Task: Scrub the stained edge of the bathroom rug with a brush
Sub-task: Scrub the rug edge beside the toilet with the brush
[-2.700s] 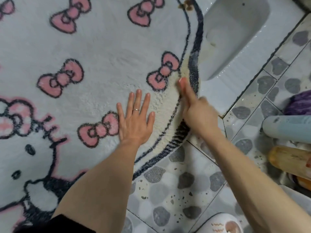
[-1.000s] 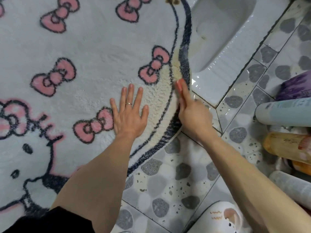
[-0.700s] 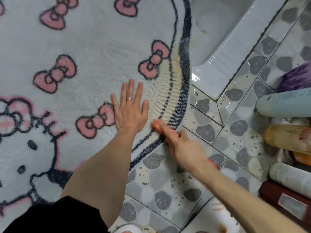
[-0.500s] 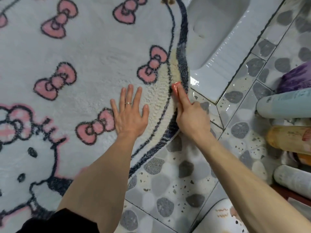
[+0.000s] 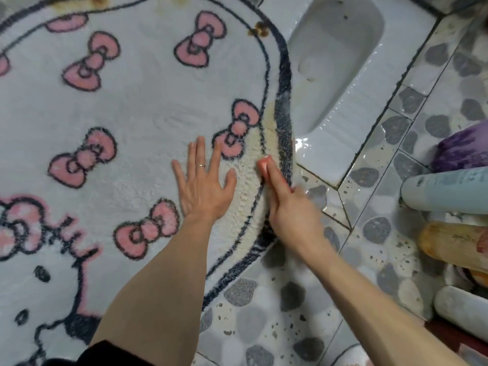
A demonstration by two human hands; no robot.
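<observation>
A white bathroom rug with pink bows and a dark border covers the floor on the left. Its right edge carries a yellowish stained band. My left hand lies flat on the rug with fingers spread, a ring on one finger, just left of the stain. My right hand grips a small pink-orange brush, whose tip shows past my forefinger and presses on the stained band beside the dark border. Most of the brush is hidden under my fingers.
A white squat toilet pan lies right beside the rug's stained edge. Pebble-pattern floor tiles fill the foreground. Several bottles and a purple item lie along the right side. More brown stains mark the rug's far border.
My right hand swept the brush back toward me along the stained band, then forward again, and now sits slightly nearer than half a second ago. The left hand stayed flat.
</observation>
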